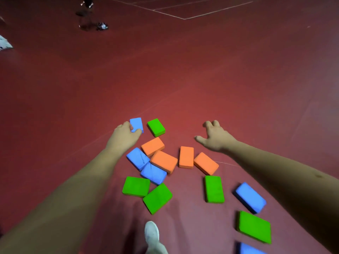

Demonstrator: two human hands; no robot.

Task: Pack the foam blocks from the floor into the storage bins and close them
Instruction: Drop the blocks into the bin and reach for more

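Several foam blocks in blue, green and orange lie scattered on the dark red floor [183, 79] in front of me. My left hand [124, 134] grips the far blue block [136, 124] at the top of the pile, thumb and fingers curled round its near end. Just right of it lies a green block [156, 127]. My right hand [213, 136] hovers over bare floor beyond the orange blocks [186, 157], fingers spread and holding nothing. No storage bin is in view.
My white shoe [151, 233] stands at the bottom centre, near the green blocks [157, 198]. More blocks lie at the lower right [254, 227]. A dark stand [88, 13] and a pale object [4, 43] sit far off at the upper left.
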